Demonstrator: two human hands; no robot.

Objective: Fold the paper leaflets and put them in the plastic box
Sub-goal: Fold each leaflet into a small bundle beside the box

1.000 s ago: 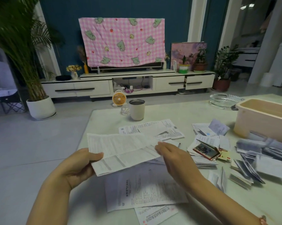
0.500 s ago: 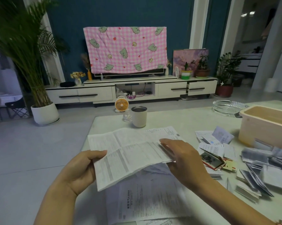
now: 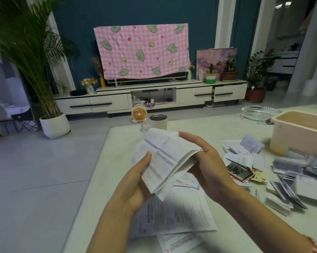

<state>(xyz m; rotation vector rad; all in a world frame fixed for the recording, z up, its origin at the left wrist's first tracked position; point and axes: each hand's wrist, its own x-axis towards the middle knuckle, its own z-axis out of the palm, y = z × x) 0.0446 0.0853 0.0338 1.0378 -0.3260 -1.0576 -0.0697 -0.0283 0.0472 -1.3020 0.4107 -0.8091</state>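
Holding 1 part-folded leaflet (image 3: 165, 157) above the table (image 3: 199, 125), the left hand (image 3: 135, 181) pinches its near edge under the thumb; the right hand (image 3: 207, 165) clamps the folded side, fingers nearly straight on top, thumb apparently beneath. The plastic box (image 3: 300, 132) stands at the far right, well apart.

leaflet piles (image 3: 285, 181) fronting plastic box (image 3: 300, 132), top open

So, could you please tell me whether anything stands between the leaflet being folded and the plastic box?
Nothing visible blocks it. Between the held leaflet and the open plastic box only loose leaflets lie on the table.
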